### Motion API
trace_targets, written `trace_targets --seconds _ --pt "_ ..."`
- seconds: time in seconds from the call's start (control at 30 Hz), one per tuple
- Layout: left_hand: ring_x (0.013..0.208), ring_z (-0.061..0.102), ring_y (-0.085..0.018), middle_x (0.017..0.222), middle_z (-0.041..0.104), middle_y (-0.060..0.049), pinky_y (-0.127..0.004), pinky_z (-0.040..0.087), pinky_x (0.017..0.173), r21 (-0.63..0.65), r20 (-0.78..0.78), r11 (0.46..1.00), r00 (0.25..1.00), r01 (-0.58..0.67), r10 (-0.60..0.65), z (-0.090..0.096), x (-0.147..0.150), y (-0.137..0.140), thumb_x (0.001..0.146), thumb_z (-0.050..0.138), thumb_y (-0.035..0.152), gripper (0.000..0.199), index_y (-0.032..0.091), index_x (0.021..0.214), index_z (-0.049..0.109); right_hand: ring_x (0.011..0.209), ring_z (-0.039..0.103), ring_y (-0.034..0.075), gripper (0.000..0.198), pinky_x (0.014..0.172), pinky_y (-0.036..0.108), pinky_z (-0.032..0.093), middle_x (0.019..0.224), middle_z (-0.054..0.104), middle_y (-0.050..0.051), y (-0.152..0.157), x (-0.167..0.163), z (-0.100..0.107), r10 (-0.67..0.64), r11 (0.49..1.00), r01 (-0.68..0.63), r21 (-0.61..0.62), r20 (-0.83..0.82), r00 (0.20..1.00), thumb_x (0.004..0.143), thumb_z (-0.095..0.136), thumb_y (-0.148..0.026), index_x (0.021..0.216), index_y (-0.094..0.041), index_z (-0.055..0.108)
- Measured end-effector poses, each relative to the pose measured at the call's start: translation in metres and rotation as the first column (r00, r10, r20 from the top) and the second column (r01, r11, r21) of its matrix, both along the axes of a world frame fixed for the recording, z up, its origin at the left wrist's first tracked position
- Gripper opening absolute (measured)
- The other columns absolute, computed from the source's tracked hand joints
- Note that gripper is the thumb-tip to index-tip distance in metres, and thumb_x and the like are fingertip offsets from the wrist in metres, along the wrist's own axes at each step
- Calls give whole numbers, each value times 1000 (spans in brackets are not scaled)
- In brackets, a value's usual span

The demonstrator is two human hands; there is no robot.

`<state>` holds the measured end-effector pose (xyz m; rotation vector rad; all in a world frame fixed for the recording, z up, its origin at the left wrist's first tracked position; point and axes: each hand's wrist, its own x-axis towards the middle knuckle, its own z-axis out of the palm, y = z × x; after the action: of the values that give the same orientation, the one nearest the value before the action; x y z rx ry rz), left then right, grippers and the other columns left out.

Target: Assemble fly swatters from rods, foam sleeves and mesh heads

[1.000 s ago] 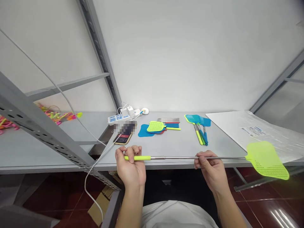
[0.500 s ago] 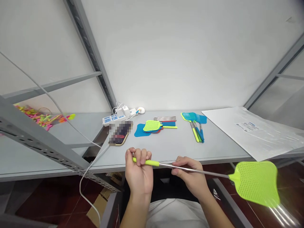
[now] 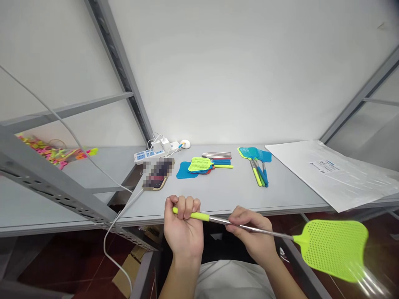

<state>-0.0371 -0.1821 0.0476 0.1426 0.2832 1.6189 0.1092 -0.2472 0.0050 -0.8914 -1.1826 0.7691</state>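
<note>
A yellow-green fly swatter [image 3: 335,249] with a metal rod stretches across in front of the table edge, its perforated head at the right. My left hand [image 3: 184,230] is closed around its yellow-green grip. Farther along, my right hand [image 3: 254,234] pinches the metal rod between thumb and fingers. Beyond my hands, a pile of swatter heads and handles [image 3: 200,165] in yellow-green, blue and red lies on the table. To its right are several swatters [image 3: 258,166] with blue and green heads and short handles.
A white package [image 3: 336,174] with a label covers the table's right end. At the left stand a power strip [image 3: 149,155] with chargers and a phone [image 3: 158,176] on a white cable [image 3: 109,232]. Bright plastic pieces [image 3: 52,151] lie on the left shelf beyond a metal post [image 3: 62,187].
The swatter head has swung slightly down and to the left, tilting the rod more. My right hand has shifted slightly with it, and my left hand still grips the handle.
</note>
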Motion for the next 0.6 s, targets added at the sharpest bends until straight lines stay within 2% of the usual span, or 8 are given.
trace_targets --seconds 0.13,0.23,0.3,0.37,0.47,0.53,0.6 --pt "46 30 -8 52 26 8 -24 35 52 57 -14 998 1000 -13 14 2 -3 -4 101 39 20 25 17 79 51 62 61 15 14 56 30 48 69 68 1 8 -2 0 8 998 -11 -57 -63 998 70 82 -15 76 -25 73" --pt "46 33 -7 53 28 7 -23 36 54 35 27 999 1000 -10 9 2 -12 2 101 37 19 26 17 79 50 63 61 16 18 56 29 49 70 67 0 9 -3 -4 53 987 -70 -147 -115 992 69 83 -20 83 -26 75" --pt "46 35 -7 52 30 7 -22 36 54 2 65 1000 998 -21 21 1 -19 8 101 34 17 28 16 77 49 59 59 15 23 55 30 49 68 65 -1 6 -1 -7 86 980 -122 -158 -218 972 70 83 -27 91 -27 74" --pt "45 36 -7 51 30 7 -22 35 54 -20 87 998 995 -53 55 0 -26 14 101 30 16 31 16 75 47 53 54 13 23 53 29 48 63 60 -2 2 6 -7 82 986 -130 -109 -363 928 76 77 -40 94 -27 72" --pt "44 35 -8 49 30 7 -23 34 53 -8 75 994 991 -110 110 0 -37 22 101 27 16 34 16 74 47 49 45 12 39 50 27 45 56 50 -2 -1 22 -1 -30 996 -17 -83 -531 847 87 57 -59 94 -24 71" --pt "44 35 -8 48 31 7 -23 35 54 1 65 992 990 -125 125 -1 -40 25 101 26 16 35 16 73 48 50 43 12 44 50 27 44 55 47 -2 -1 29 4 -145 987 76 -144 -563 814 91 49 -59 93 -22 72" --pt "45 36 -8 49 32 6 -23 36 55 12 52 991 990 -132 131 -3 -39 25 100 27 15 34 16 74 49 52 40 12 41 51 26 42 54 43 -2 1 30 6 -251 965 158 -211 -550 797 94 49 -53 95 -20 73"
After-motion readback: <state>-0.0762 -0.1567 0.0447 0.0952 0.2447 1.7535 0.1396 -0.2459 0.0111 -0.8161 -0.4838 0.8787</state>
